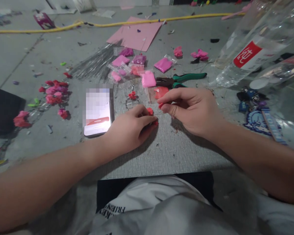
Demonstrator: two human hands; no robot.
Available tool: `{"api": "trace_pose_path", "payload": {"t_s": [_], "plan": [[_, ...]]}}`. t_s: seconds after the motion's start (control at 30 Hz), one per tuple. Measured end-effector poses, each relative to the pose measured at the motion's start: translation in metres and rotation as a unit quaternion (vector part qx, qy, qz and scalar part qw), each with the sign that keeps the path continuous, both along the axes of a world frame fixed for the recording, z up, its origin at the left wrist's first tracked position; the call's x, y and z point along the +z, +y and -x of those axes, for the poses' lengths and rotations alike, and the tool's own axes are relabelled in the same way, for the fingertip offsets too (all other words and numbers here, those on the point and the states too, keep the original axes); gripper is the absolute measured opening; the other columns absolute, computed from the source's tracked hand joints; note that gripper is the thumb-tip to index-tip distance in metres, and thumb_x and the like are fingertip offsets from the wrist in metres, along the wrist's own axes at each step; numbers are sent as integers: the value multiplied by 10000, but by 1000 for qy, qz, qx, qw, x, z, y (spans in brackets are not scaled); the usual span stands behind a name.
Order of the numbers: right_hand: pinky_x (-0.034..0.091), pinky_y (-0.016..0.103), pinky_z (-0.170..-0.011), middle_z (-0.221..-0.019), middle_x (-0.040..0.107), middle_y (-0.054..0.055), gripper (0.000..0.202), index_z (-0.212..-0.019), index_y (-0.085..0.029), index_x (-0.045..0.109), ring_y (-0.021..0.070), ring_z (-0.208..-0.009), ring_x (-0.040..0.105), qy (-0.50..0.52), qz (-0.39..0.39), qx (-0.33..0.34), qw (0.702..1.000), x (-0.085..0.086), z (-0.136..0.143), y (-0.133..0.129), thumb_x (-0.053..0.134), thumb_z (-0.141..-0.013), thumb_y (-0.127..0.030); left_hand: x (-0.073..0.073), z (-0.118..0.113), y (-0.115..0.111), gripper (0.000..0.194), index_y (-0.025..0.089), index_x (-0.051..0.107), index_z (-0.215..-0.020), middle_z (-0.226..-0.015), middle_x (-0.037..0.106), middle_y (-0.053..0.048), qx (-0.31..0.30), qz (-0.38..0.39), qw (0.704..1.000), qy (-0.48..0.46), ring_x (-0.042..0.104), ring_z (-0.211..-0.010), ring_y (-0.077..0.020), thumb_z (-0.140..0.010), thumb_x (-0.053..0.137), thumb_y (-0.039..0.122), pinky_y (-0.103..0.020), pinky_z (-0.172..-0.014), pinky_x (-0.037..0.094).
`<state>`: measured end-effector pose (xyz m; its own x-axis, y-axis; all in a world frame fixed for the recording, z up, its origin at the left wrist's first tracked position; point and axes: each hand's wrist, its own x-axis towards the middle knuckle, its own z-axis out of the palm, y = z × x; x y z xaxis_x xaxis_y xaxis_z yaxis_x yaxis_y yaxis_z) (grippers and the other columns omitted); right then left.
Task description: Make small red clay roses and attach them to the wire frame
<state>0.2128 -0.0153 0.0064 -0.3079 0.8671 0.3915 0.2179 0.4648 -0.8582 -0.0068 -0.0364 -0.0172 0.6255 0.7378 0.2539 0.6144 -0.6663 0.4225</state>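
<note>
My left hand (136, 125) rests low over the grey tabletop, its fingers closed on a red clay flower (150, 111) that shows in part between them. Across from it, my right hand (194, 111) pinches a small bit of red clay (160, 105) between thumb and fingertips. Just beyond my left hand, another red clay flower (132, 95) sits by a bent wire frame (132, 103). A clear packet of red clay (161, 92) lies behind my right fingertips.
A lit phone (98, 112) lies left of my left hand. Green-handled pliers (189, 77), pink clay packets (163, 64) and a bundle of thin wires (98, 62) lie farther back. Finished-looking clay flowers (54, 93) lie left; plastic bottles (250, 55) and keychains (258, 120) crowd the right.
</note>
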Motion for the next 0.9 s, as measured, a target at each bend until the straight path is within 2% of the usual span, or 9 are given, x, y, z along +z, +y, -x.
{"api": "trace_pose_path", "payload": {"t_s": [0.1, 0.2, 0.33, 0.43, 0.5, 0.63, 0.7, 0.8, 0.9], "plan": [[623, 282, -675, -885, 787, 2, 100, -873, -234, 789, 157, -777, 723, 1, 3, -22, 1000, -1, 1, 0, 802, -829, -145, 0, 0, 3, 238, 168, 784, -1097, -997, 687, -110, -1, 23, 999, -45, 670, -859, -203, -992, 605, 284, -347, -801, 551], [603, 275, -691, -896, 772, 5, 50, -874, -210, 769, 154, -799, 708, 0, -4, -30, 1000, -1, -1, 0, 789, -844, -175, 5, 1, 5, 220, 168, 779, -1072, -980, 728, -94, 27, 94, 986, -138, 680, -834, -180, -975, 663, 327, -302, -760, 545], [554, 276, -692, -906, 721, 8, 44, -926, -208, 706, 149, -825, 658, -31, -40, 2, 999, 4, -5, -3, 682, -929, -172, 11, 2, 3, 256, 184, 780, -1109, -1062, 781, -88, 70, 249, 926, -274, 716, -910, -180, -931, 743, 364, -269, -774, 570], [534, 297, -703, -897, 683, 15, 91, -942, -222, 667, 155, -823, 622, -81, -93, 37, 992, 9, -8, -7, 614, -972, -156, 11, 2, 0, 253, 196, 791, -1099, -926, 787, -61, 71, 317, 882, -340, 705, -786, -156, -903, 778, 354, -244, -675, 567], [535, 317, -705, -896, 692, 22, 106, -946, -236, 663, 168, -818, 628, -101, -134, 47, 985, 10, -8, -8, 606, -975, -152, 10, 1, -1, 228, 200, 798, -1076, -862, 774, -48, 70, 332, 866, -368, 686, -732, -140, -896, 787, 338, -232, -639, 558], [567, 371, -769, -951, 755, 29, 123, -976, -266, 692, 203, -876, 698, -110, -174, 50, 977, 10, -8, -10, 621, -971, -166, 9, -1, -1, 176, 214, 804, -1029, -871, 773, -37, 77, 334, 845, -410, 676, -737, -124, -887, 800, 318, -225, -666, 564], [572, 371, -774, -977, 764, 32, 123, -989, -264, 702, 205, -901, 711, -112, -172, 54, 977, 9, -7, -10, 622, -974, -173, 9, -1, 0, 157, 219, 800, -1003, -867, 768, -25, 80, 341, 833, -427, 672, -734, -115, -870, 818, 300, -220, -673, 566], [554, 316, -695, -949, 759, 26, 90, -990, -239, 706, 178, -862, 700, -98, -159, 73, 980, 7, -6, -12, 649, -962, -176, 11, -2, 0, 140, 206, 781, -944, -851, 757, -10, 76, 358, 815, -449, 681, -737, -105, -828, 853, 239, -204, -681, 573], [535, 275, -652, -923, 747, 18, 46, -969, -216, 706, 146, -812, 683, -79, -103, 94, 987, 5, -4, -15, 688, -944, -183, 12, -2, 0, 151, 189, 756, -906, -837, 755, -5, 69, 376, 803, -457, 709, -756, -108, -804, 868, 191, -196, -682, 587]]}}
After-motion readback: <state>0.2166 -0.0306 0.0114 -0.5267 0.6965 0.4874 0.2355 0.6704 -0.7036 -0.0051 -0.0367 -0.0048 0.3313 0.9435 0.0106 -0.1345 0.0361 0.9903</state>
